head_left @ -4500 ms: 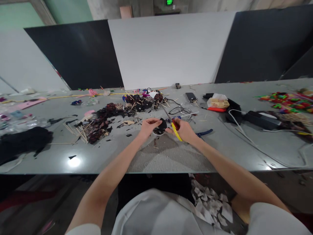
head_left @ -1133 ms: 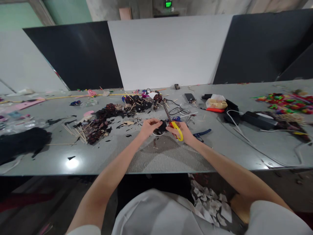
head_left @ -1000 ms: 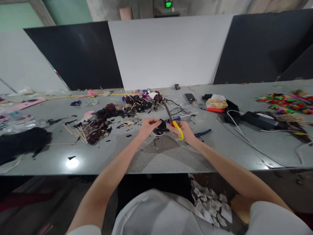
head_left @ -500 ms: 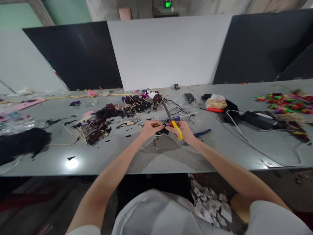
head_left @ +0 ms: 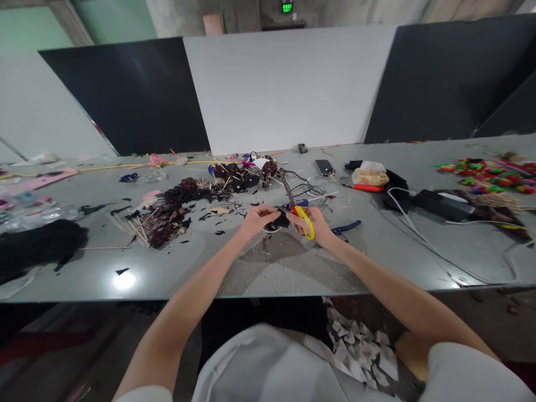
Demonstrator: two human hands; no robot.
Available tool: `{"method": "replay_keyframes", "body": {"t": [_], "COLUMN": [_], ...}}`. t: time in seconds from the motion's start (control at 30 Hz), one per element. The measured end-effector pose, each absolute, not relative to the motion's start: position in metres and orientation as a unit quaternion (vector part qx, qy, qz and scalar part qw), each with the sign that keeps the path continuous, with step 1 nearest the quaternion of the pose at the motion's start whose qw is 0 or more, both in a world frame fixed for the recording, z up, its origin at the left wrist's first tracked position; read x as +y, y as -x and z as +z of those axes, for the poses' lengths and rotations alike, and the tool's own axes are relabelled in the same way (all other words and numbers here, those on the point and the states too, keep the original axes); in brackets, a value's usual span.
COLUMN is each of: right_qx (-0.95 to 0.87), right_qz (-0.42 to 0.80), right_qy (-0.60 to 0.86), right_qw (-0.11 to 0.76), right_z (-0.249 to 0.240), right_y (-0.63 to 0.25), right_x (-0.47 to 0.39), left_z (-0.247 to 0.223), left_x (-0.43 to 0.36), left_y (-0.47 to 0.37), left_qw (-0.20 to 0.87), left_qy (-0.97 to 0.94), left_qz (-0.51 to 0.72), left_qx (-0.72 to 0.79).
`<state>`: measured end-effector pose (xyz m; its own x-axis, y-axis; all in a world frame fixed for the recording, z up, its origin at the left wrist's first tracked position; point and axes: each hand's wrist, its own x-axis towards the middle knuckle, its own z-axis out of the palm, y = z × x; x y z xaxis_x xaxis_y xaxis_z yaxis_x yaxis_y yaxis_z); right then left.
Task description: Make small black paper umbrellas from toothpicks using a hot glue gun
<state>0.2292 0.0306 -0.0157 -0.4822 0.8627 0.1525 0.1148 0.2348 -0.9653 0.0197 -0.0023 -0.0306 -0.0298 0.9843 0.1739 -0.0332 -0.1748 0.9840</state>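
My left hand (head_left: 258, 219) pinches a small piece of black cloth (head_left: 281, 219) between thumb and fingers, low over the table's middle. Close on the other side is my right hand (head_left: 317, 226), closed around scissors (head_left: 310, 224) with a yellow and red handle. Their blades point away from me, toward the far side. The right fingertips come near the cloth's edge; whether they grip it I cannot tell. Part of a white ring-shaped thing (head_left: 272, 229) shows beneath the cloth. Blue-handled pliers (head_left: 347, 227) lie just right of my right hand.
Dark cloth scraps and wooden sticks (head_left: 140, 226) are heaped on the left. Spiky stick-studded balls (head_left: 234, 174) lie behind my hands. A phone (head_left: 324, 167), a food packet (head_left: 371, 174) and a white cable (head_left: 412, 229) are to the right. White and black panels (head_left: 293, 89) stand behind the table.
The black cloth has shifted and shows more between my hands. My right hand and the scissors have turned slightly; both hands stay in nearly the same place.
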Motion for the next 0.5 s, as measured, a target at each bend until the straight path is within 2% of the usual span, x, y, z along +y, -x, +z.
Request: {"method": "replay_keyframes", "body": {"t": [0.5], "right_qx": [-0.697], "right_qz": [0.518], "right_qy": [0.354], "right_qw": [0.348], "right_z": [-0.004], "right_y": [-0.228], "right_x": [0.021], "left_z": [-0.040], "left_x": [0.004], "left_y": [-0.015], "left_qw": [0.480], "left_qy": [-0.475], "left_qz": [0.607], "left_qx": [0.420]}}
